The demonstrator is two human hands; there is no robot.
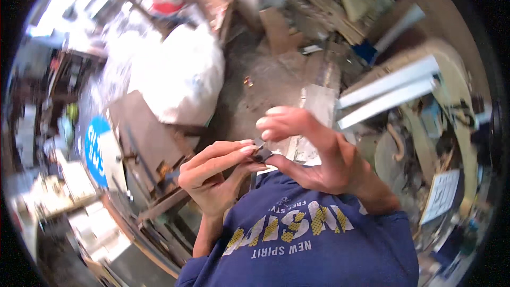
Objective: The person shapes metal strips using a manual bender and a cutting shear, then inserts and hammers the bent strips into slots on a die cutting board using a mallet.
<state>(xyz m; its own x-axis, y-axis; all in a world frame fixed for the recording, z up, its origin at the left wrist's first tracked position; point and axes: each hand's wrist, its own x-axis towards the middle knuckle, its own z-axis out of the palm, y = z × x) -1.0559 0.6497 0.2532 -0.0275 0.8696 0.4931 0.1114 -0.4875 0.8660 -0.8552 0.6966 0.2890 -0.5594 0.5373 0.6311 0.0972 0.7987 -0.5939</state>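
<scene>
A small dark piece (262, 153), flat and hard-looking, sat pinched between the two hands just above the chest of a blue printed sweatshirt (313, 244). Its exact kind was too small to tell. The left hand (218, 172) held it closed, fingertips (245, 149) pressed along its top edge and the thumb under it. The right hand (313, 154) gripped the same piece from the other side with thumb and lower fingers, while its upper fingers (276, 122) curled loosely above, touching nothing.

The hold looked slight: only fingertips bore on a smooth little piece, so a slip of either pinch would likely drop it onto the cluttered concrete floor (265, 82), where a thing so dark and small would be hard to find.

Beneath the hands lay a pale flat metal strip (313, 111). To the left stood a rusty brown steel frame (154, 149), rough and angular, and beyond it a bulging white sack (183, 74) of soft woven stuff. To the right, white straight-edged bars (393, 93) rested on curved wooden boards (457, 79).
</scene>
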